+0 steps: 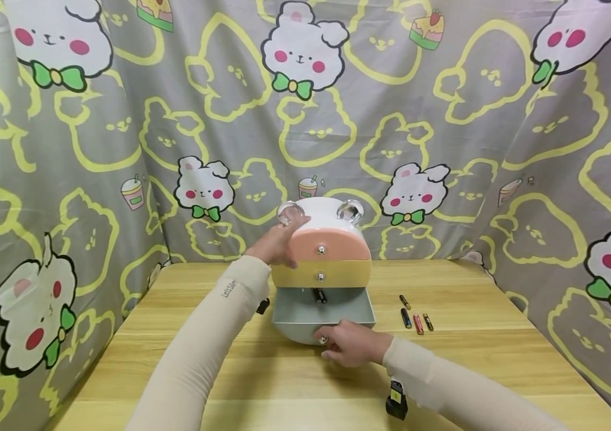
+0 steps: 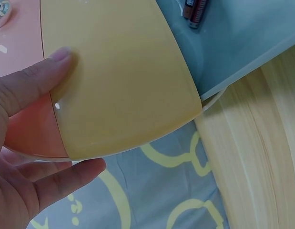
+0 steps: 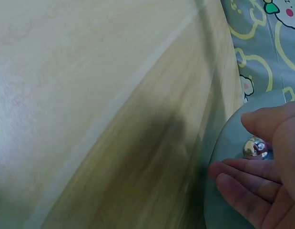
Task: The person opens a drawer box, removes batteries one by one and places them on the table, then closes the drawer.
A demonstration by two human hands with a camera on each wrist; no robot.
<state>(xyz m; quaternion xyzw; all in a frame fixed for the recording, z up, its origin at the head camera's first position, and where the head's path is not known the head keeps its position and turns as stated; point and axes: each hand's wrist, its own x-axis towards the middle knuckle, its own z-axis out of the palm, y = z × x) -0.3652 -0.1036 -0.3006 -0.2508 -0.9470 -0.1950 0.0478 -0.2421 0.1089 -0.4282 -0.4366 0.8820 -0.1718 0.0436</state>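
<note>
A small three-drawer storage box with a white top and clear round ears stands on the table. My left hand holds its left side. The thumb lies across the salmon and yellow drawer fronts, while other fingers reach round the edge. The grey bottom drawer is pulled out, with dark batteries inside near the back. At its front, my right hand pinches the shiny round knob between its fingers. How firmly it grips is hard to see.
Several loose batteries lie on the wooden table right of the storage box. A patterned curtain hangs behind and at both sides. Wrist cameras are strapped below the sleeves.
</note>
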